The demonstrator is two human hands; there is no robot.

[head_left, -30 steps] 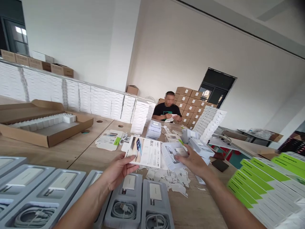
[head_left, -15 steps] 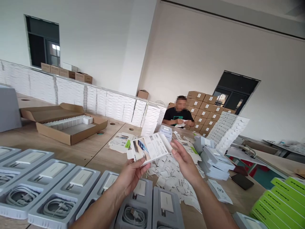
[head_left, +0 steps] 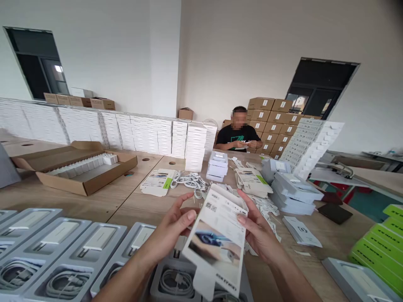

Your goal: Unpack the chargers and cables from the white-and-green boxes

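A white printed carton [head_left: 217, 241] with a picture panel stands tilted in front of me, its end flaps open. My right hand [head_left: 260, 228] grips its right edge, thumb on the printed face and fingers behind. My left hand [head_left: 178, 222] is at the carton's left edge, fingers apart and thumb stretched out; whether it touches the carton is unclear. Below and to the left, grey trays [head_left: 97, 251] lie in a row, each with a white charger [head_left: 99, 241] and a coiled cable [head_left: 67, 283]. The carton covers part of the nearest trays.
Flat cartons [head_left: 157, 182] and loose cables [head_left: 192, 180] lie ahead. An open cardboard box [head_left: 85, 184] stands left. Filled trays [head_left: 294, 191] are stacked right, with green boxes [head_left: 374, 243] nearer. White boxes [head_left: 145, 134] form a wall behind; a co-worker [head_left: 239, 132] sits across the table.
The carton has turned from lying sideways to upright and come nearer. My right hand has taken hold of it, and my left hand has loosened from its lower edge. The view has shifted.
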